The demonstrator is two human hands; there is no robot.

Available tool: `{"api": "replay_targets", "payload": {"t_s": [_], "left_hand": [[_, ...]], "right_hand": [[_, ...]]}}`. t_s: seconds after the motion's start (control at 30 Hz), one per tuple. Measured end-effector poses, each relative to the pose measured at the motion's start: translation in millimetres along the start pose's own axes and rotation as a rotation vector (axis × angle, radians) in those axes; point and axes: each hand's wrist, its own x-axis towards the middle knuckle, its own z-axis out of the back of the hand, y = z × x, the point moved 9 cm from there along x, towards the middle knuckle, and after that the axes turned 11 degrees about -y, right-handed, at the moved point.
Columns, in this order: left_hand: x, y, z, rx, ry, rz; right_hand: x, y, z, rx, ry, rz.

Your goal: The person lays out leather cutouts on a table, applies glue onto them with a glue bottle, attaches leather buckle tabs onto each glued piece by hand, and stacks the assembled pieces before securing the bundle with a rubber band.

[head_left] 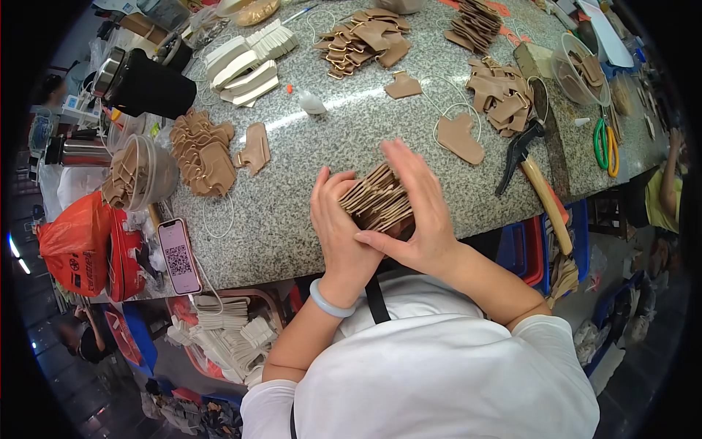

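Note:
Near the table's front edge, a thick stack of brown leather pieces (376, 197) sits between my two hands, its layered edges facing up. My left hand (338, 233) is wrapped round the stack's left side, a pale bangle on that wrist. On the other side my right hand (424, 212) presses against the stack, its thumb across the near edge and its fingers pointing up. The hands hide the stack's lower part. A single leather piece (461, 137) with a white cord lies right of the hands; another leather piece (254, 148) lies to the left.
Leather piles (203, 155) surround the speckled table (292, 197), alongside white strips (248, 62) and a small glue bottle (312, 102). A hammer (548, 201) overhangs the right edge. A phone (179, 256) lies left, near a black tumbler (150, 84). Scissors (605, 146) lie right.

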Motion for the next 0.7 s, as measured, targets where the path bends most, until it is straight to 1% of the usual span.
{"api": "replay_targets", "payload": {"t_s": [0.07, 0.13, 0.2, 0.27, 0.33, 0.4, 0.5, 0.53, 0.6, 0.67, 0.7], "left_hand": [[0.4, 0.0, 0.1, -0.002, -0.014, 0.016], [-0.6, 2.8, -1.4, 0.009, -0.032, 0.027], [-0.5, 2.3, 0.8, -0.019, -0.046, 0.038], [0.6, -0.1, 2.0, -0.012, -0.04, 0.011], [-0.1, 6.7, -0.6, -0.064, -0.029, 0.077], [1.1, 5.8, -0.4, -0.057, -0.033, 0.063], [2.6, 4.7, -1.5, -0.064, -0.068, 0.057], [3.7, 4.5, -1.5, -0.063, -0.071, 0.057], [5.7, 8.4, -3.1, -0.142, -0.055, 0.122], [4.9, 9.8, -2.7, -0.16, -0.053, 0.136], [4.8, 9.9, -3.4, -0.13, -0.034, 0.131]], "right_hand": [[1.1, -2.0, 2.8, -0.022, -0.032, -0.018], [-2.7, -12.8, -0.9, -0.005, 0.005, -0.1], [-7.5, -9.2, -5.5, 0.015, 0.045, -0.1], [-10.7, -4.0, -10.2, 0.071, 0.033, -0.059], [-10.3, -3.6, -9.4, 0.079, 0.035, -0.043], [-8.3, 0.4, -12.0, 0.055, 0.087, 0.026], [-4.7, -2.2, -14.3, 0.132, 0.102, 0.0], [-2.0, 1.3, -15.4, 0.109, 0.126, 0.012], [-1.3, 2.6, -16.1, 0.151, 0.135, 0.042], [-1.1, 1.6, -14.7, 0.191, 0.144, 0.07], [-0.6, -5.4, -13.6, 0.194, 0.144, 0.02]]}}
